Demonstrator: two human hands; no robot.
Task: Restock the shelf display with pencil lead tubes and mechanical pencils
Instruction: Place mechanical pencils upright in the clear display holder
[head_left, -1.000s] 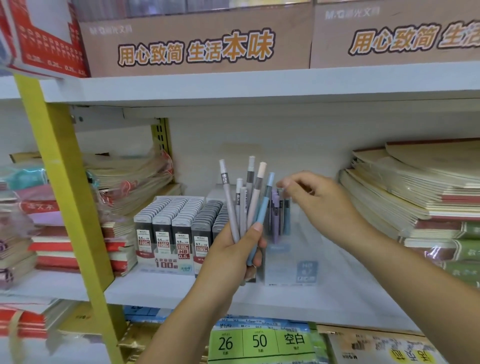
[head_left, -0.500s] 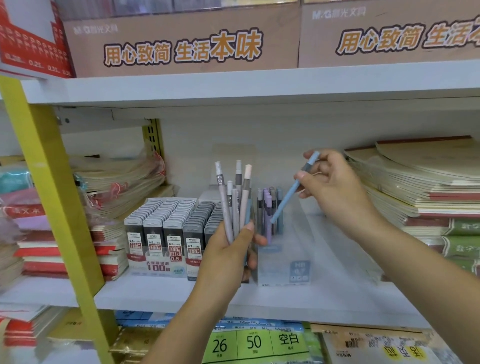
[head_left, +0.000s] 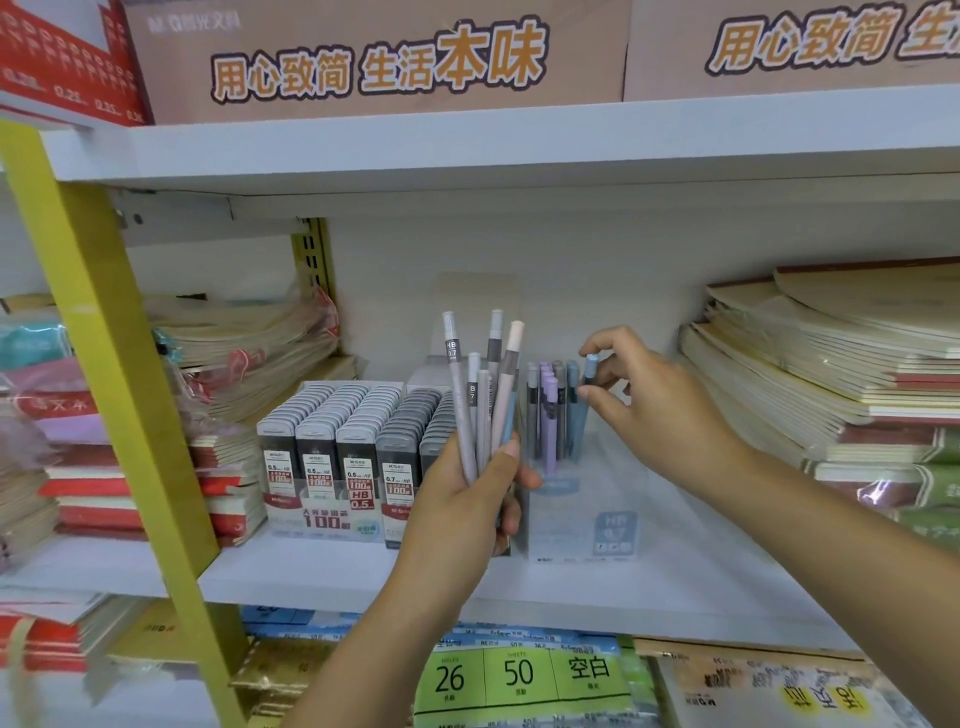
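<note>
At the far left a yellow upright (head_left: 104, 364) crosses the view, with wrapped notebook stacks (head_left: 244, 338) behind it. Next comes the lead tube tray (head_left: 337, 436), whose rows look packed full, so that half of the restocking seems done. Just beside it the left hand (head_left: 462, 509) is wrapped round a fan of mechanical pencils (head_left: 483, 395), about six held upright in grey, lilac and peach; these appear to be what is left to place. Directly behind and to the right of that hand stands the clear pencil holder (head_left: 582, 514), with a small cluster of standing pencils (head_left: 548, 410) only in its left part, so it looks far from filled. The right hand (head_left: 660, 410) pinches the top of a blue pencil (head_left: 584, 400) between thumb and forefinger, the other fingers loosely curled. The pencil points down into the holder beside the cluster; whether its tip has reached the bottom cannot be told. Further right lie tall notebook piles (head_left: 831, 353). Everything sits on a white shelf board (head_left: 649, 592) in a shop fixture, with brown printed cartons (head_left: 374, 57) on the shelf above and green-labelled packs (head_left: 519, 675) below.
</note>
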